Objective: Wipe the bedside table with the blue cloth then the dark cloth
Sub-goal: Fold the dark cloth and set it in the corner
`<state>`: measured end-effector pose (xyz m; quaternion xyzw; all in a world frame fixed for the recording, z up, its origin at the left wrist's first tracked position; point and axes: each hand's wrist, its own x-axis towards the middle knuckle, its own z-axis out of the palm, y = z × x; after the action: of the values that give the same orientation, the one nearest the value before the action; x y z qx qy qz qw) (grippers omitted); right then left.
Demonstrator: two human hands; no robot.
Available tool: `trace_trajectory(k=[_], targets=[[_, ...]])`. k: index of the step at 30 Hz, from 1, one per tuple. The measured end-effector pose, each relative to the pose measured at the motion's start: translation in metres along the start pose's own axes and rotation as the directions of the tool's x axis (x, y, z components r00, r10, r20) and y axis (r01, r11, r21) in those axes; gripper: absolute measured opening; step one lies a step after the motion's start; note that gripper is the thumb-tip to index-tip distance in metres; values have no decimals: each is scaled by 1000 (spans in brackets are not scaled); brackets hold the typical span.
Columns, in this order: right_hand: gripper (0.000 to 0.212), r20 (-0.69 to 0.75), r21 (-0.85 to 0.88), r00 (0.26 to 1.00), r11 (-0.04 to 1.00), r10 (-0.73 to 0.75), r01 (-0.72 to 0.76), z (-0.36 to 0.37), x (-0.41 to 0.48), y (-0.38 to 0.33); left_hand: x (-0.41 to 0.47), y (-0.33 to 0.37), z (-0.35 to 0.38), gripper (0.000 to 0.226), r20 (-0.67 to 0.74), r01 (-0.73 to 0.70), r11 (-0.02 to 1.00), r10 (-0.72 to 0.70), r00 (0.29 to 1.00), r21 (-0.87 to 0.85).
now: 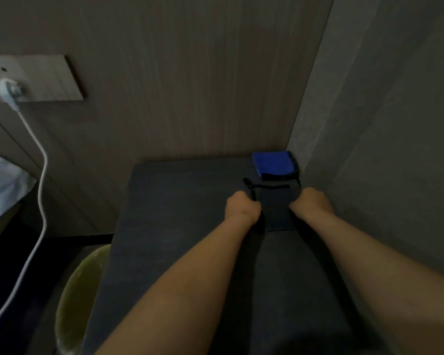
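Both hands curled into fists on the dark cloth (pixel 276 210), one on each side edge. Left hand (pixel 242 207) grips the cloth's left edge, right hand (pixel 312 203) grips the right edge; fingers are folded under, so fingertips not visible. Cloth lies flat on the bedside table (pixel 169 226), spread between the two fists, near edge visible just behind the wrists. Cloth blends with the tabletop in the low light, outline hard to trace. Black trim or strap (pixel 267 187) runs along its far edge, with a loop at the far left corner.

Blue cloth (pixel 273 163) sits folded in the table's far right corner, just beyond the dark cloth, against the back wall panel and the right wall (pixel 382 124). Black edge shows on its near side. Not touched by either hand.

Both forearms reach forward from the bottom of the frame, roughly parallel, wrists bent down onto the table.

Left of the table, on the floor, a bin (pixel 82 298) with a pale yellowish-green liner; contents not discernible. A wall socket plate (pixel 36 78) is mounted on the wood panel at upper left, with a white plug (pixel 8 90) in it and a white cable (pixel 40 201) hanging down toward the floor. Pale bedding (pixel 3 185) at the far left edge. Frame is dim and slightly blurred.
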<state>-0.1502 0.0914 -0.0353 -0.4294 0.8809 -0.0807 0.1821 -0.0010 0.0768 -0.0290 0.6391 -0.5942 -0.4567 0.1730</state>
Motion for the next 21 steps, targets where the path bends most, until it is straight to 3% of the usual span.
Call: trace_trajectory(k=[6, 12, 16, 21], targets=[[33, 119, 52, 990, 995, 74, -81, -4, 9, -1, 17, 7, 3, 24, 8, 200, 975, -200, 980, -99], [31, 69, 29, 996, 998, 52, -54, -3, 9, -3, 23, 8, 12, 33, 4, 245, 962, -246, 969, -121], [16, 107, 96, 994, 994, 35, -45, -4, 14, -4, 26, 12, 16, 35, 16, 267, 960, -267, 964, -87], [18, 134, 179, 990, 982, 43, -66, -6, 17, 0, 30, 15, 24, 26, -52, 179, 982, -182, 982, -58]])
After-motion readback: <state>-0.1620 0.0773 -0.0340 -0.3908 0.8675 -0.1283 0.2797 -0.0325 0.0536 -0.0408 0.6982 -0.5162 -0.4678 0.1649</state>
